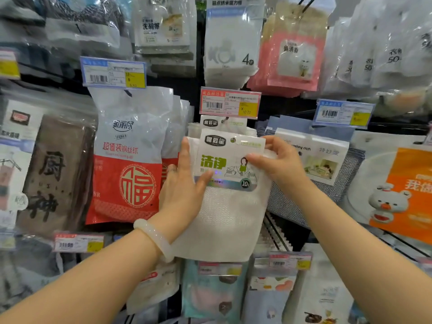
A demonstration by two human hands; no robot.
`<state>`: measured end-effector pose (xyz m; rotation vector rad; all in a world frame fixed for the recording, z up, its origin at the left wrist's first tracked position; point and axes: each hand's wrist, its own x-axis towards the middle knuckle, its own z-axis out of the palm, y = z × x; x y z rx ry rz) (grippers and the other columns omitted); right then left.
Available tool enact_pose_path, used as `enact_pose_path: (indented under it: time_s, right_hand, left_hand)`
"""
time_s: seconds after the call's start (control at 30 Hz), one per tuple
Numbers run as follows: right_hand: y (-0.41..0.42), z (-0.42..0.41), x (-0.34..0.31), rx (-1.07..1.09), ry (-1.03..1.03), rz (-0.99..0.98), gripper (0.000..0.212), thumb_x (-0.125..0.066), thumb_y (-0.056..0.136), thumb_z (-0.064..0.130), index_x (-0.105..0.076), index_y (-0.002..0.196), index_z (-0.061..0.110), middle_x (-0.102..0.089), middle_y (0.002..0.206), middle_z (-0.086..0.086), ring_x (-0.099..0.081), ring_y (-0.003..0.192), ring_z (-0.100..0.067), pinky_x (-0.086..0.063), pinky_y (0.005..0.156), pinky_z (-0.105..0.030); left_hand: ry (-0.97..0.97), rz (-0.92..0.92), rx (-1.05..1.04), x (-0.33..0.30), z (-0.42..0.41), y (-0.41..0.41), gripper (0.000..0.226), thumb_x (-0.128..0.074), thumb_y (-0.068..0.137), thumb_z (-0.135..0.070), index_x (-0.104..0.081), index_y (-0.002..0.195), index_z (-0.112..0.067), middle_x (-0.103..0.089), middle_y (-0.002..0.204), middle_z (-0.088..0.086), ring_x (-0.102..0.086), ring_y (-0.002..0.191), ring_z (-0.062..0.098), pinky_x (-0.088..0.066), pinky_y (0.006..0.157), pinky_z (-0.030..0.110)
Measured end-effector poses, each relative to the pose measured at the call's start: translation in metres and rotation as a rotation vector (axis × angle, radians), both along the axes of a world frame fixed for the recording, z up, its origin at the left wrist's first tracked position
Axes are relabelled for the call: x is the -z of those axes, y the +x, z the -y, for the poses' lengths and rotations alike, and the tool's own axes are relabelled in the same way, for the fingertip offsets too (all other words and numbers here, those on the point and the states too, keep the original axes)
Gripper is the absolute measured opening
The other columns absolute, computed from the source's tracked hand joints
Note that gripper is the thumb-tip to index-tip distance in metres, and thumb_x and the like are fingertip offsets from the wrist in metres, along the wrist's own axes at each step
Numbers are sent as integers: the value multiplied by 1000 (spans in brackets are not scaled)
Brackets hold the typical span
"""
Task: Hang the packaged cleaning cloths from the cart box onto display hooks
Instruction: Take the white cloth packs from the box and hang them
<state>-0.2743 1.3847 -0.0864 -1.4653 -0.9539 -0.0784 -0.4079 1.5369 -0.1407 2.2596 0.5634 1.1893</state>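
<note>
A white packaged cleaning cloth (230, 206) with a green-lettered card label sits in front of the display, just under a red price tag (230, 103). My left hand (184, 183) holds its left edge, thumb across the front of the label. My right hand (275, 160) grips its upper right corner, thumb on the label. Behind the package, another pack of the same kind (211, 123) hangs on the hook. The hook itself is hidden behind the price tag. The cart box is out of view.
Hanging goods crowd the rack: a red and white steel-wool bag (127, 160) to the left, a brown cloth pack (53, 169) further left, a grey dish-cloth pack (315, 167) and an orange-labelled pack (402, 190) to the right. More packs hang above and below.
</note>
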Motion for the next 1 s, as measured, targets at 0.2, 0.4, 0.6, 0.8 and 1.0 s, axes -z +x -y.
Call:
enact_pose_path:
  time_s: [0.2, 0.4, 0.6, 0.8, 1.0]
  right_hand:
    - [-2, -11, -26, 32, 80, 126, 32, -78, 72, 10, -60, 87, 31, -63, 90, 4, -67, 82, -14, -58, 68, -25]
    - [-1, -15, -39, 31, 102, 136, 31, -77, 73, 10, -59, 88, 31, -62, 90, 2, -69, 74, -10, -58, 63, -24]
    - [-2, -20, -47, 8, 130, 142, 29, -76, 74, 12, -58, 89, 30, -61, 87, 2, -68, 73, -9, -57, 61, -22]
    - [5, -27, -40, 91, 59, 4, 36, -76, 76, 15, -53, 103, 20, -60, 94, -1, -67, 85, -21, -57, 64, -28]
    - [-5, -33, -7, 428, -81, 475, 78, -74, 75, 26, -32, 140, 19, -35, 137, -8, -34, 125, -15, -30, 108, -32]
  left_hand:
    - [56, 89, 28, -23, -10, 5, 84, -50, 89, -49, 8, 148, -34, -45, 136, 12, -47, 117, 27, -31, 80, 29]
    - [42, 116, 32, -33, -9, 11, 84, -52, 90, -44, 7, 148, -31, -48, 134, 10, -47, 117, 27, -36, 87, 33]
    - [37, 184, 31, -36, -9, 9, 82, -54, 90, -41, 2, 149, -27, -38, 144, 11, -38, 130, 29, -35, 103, 41]
    - [34, 63, 4, -38, -9, 10, 85, -54, 90, -42, 10, 146, -39, -45, 133, 18, -50, 113, 33, -43, 87, 42]
    - [68, -84, 43, -25, -13, 15, 81, -53, 93, -31, 8, 142, -49, -32, 126, 14, -40, 62, 6, -38, 65, 22]
